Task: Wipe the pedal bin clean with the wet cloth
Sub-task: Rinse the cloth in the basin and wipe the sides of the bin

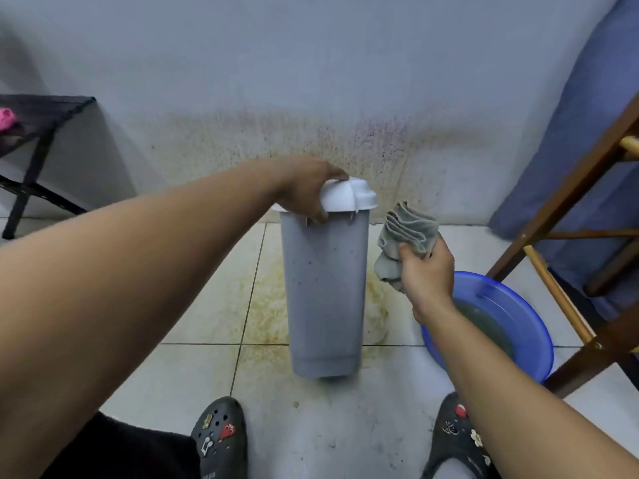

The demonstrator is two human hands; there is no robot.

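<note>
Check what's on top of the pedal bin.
A white lid covers the pedal bin; the left hand grips the lid's left edge. The cloth is beside it in the right hand, not on top. The lid hides the bin's inside.

The pedal bin in the centre of the frame has a grey plastic body, matt and finely speckled. Its white lid, gripped in my left hand, is smoother plastic with a faint sheen. The cloth bunched in my right hand is soft grey fabric. At lower right, the blue basin is glossy, translucent plastic. The floor tiles look glazed and smooth, with yellow stains. The wall is matt paint. At the right edge, the wooden frame looks varnished.
</note>
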